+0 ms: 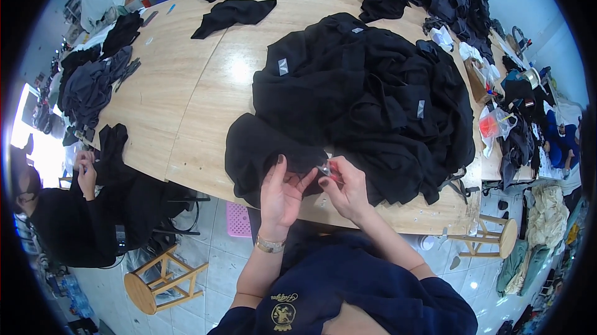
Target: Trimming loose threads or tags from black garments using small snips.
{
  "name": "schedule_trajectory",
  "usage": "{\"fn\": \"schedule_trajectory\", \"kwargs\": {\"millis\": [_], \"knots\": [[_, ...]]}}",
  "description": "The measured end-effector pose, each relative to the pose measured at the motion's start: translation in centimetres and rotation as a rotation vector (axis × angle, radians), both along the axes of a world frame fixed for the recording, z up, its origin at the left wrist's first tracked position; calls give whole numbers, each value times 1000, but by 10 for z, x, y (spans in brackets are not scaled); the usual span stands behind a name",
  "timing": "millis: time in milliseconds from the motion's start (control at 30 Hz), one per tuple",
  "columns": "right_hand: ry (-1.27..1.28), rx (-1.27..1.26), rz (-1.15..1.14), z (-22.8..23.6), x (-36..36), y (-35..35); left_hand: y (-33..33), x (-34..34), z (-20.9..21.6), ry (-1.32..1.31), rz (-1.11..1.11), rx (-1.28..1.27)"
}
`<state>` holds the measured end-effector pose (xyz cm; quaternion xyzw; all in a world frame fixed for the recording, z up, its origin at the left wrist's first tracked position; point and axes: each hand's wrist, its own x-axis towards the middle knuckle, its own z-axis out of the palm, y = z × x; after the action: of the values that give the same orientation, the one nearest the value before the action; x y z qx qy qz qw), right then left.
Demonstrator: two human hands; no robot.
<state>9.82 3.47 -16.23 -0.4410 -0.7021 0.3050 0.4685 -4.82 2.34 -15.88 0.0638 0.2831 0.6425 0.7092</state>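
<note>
A black cloth garment (261, 139) lies at the table's near edge, part of it over my left hand (283, 198). My left fingers are curled at the garment's edge and hold it; some fingertips are hidden in the dark cloth. In my right hand (349, 191) is a small pair of thread snips (324, 170), silver at the tip with a bit of red by the fingers. The snips' tip is right beside the left fingertips, at the edge of the cloth. Just beyond both hands spreads a large heap of black garments (373, 80), several with small pale labels.
The wooden table (161, 92) carries a single black piece (233, 17) farther back and dark clothes (93, 86) at the left. Co-workers sit at the left and far side, handling black cloth. Wooden stools (142, 291) stand on the floor. A plastic cup (491, 125) sits at the right.
</note>
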Motion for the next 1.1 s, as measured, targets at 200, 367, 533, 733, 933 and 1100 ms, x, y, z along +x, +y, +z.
{"fn": "schedule_trajectory", "kwargs": {"millis": [200,367,533,733,933,1100], "knots": [[-333,190,-54,-7,5,5,-1,2,1,67,25,30],[-450,357,-82,-7,8,7,-2,0,-8,132,42,105],[-481,407,-72,-3,9,9,-2,2,-7,179,53,113],[-514,431,-48,0,11,11,-3,4,-9,224,78,135],[-512,450,-33,1,9,13,-3,3,-11,211,72,119],[-153,214,-29,-9,7,7,-2,1,-1,115,18,72]]}}
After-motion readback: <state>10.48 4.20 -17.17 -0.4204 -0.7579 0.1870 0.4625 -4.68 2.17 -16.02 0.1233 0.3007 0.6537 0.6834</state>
